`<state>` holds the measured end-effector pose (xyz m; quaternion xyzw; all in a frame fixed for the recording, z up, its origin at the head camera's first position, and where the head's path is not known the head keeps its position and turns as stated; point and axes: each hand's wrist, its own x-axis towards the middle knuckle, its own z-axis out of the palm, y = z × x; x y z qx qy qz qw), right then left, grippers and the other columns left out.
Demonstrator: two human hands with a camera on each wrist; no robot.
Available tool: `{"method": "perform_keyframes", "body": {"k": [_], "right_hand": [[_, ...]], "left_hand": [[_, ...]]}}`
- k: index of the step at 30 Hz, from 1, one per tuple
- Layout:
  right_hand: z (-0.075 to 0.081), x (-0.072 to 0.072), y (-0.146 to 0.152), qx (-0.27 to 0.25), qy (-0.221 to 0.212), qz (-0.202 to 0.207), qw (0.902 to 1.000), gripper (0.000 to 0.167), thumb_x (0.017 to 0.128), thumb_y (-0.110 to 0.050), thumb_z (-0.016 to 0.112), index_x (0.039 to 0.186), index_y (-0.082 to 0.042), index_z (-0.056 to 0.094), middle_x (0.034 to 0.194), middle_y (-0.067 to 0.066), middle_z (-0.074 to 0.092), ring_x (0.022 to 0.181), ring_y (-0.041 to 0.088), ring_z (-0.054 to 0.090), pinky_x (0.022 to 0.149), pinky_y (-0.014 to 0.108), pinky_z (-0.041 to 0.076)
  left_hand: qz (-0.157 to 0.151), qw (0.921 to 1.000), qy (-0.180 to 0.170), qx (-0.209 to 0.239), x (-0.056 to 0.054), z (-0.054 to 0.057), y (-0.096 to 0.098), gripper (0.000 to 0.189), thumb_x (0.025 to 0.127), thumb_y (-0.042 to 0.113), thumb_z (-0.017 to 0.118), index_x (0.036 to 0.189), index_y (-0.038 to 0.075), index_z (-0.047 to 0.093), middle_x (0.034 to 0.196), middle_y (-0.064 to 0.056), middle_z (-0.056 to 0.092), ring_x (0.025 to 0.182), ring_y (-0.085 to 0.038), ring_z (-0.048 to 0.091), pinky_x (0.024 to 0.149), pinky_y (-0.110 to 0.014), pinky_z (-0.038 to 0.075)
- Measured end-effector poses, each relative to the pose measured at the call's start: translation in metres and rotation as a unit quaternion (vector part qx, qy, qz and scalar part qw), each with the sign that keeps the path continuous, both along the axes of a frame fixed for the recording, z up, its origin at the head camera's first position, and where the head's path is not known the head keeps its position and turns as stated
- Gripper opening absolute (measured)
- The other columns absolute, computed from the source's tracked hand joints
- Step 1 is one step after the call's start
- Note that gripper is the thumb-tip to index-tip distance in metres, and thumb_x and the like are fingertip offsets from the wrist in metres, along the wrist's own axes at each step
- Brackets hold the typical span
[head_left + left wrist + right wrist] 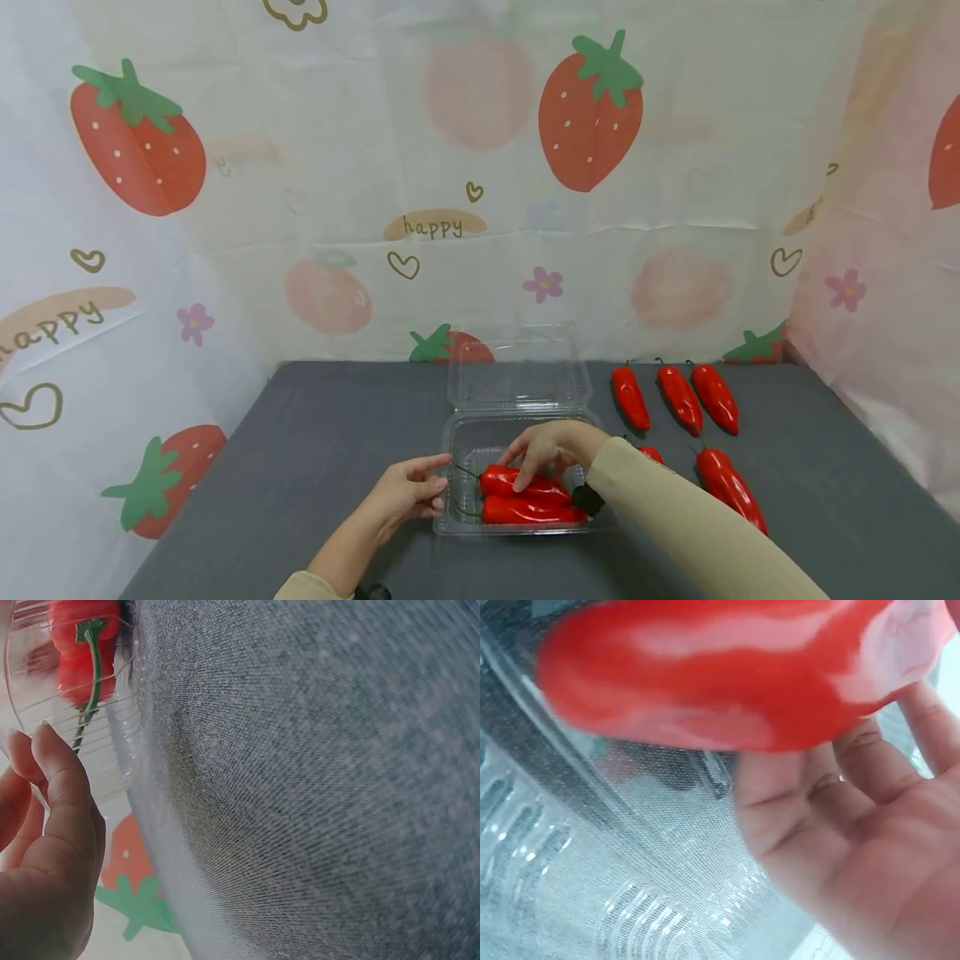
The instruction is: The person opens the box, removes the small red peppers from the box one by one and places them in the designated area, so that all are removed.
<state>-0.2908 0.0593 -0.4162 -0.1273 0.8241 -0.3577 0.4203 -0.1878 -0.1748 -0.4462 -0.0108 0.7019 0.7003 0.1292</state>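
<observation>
A clear plastic clamshell box (450, 425) lies with its lid raised behind it. Two glossy red peppers with thin green stems are side by side in its front half. My right hand (551, 446) reaches in from above and grips the rear pepper (495, 478); in the right wrist view its fingers curl against the red pepper (697, 682). The front pepper (532, 511) lies nearest the box's front wall. At the left rim, my left hand (405, 496) has its fingertips against the box, index finger extended. The left wrist view shows those fingertips beside the clear wall (97, 769).
The upright clear lid (517, 375) stands near the back edge of the dark grey table (337, 433). Several more red peppers (678, 396) lie to the right of the box, one partly hidden by my right sleeve (675, 517). A strawberry-print curtain (337, 167) surrounds the table.
</observation>
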Motion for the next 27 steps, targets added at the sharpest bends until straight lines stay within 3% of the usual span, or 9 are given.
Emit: {"method": "perform_keyframes", "body": {"k": [4,15,27], "right_hand": [[0.001,0.003,0.0,-0.003,0.003,0.009,1.0,0.042,0.079,-0.004,0.077,0.12,-0.011,0.067,0.105,0.009,0.064,0.096,0.026,0.059,0.089,0.05,0.049],[0.005,0.003,0.003,-0.009,-0.001,0.009,0.9999,0.043,0.08,-0.004,0.076,0.121,-0.009,0.065,0.103,0.009,0.063,0.093,0.026,0.061,0.084,0.045,0.053],[0.024,-0.003,0.019,-0.082,-0.038,-0.04,0.9951,0.046,0.086,-0.002,0.07,0.13,-0.001,0.058,0.113,0.013,0.062,0.1,0.029,0.059,0.085,0.045,0.053]], "left_hand": [[-0.001,1.0,0.001,0.001,0.0,0.0,0.0,0.05,0.094,-0.004,0.057,0.14,-0.012,0.04,0.076,-0.001,0.056,0.061,-0.008,0.058,0.058,-0.022,0.052],[-0.004,1.0,0.002,0.001,0.001,0.001,0.0,0.05,0.094,-0.004,0.057,0.14,-0.013,0.04,0.076,-0.001,0.056,0.061,-0.007,0.058,0.058,-0.022,0.052],[0.002,1.0,-0.001,-0.006,0.001,0.001,0.0,0.05,0.095,-0.003,0.057,0.14,-0.013,0.04,0.074,0.0,0.056,0.061,-0.007,0.057,0.057,-0.022,0.051]]}}
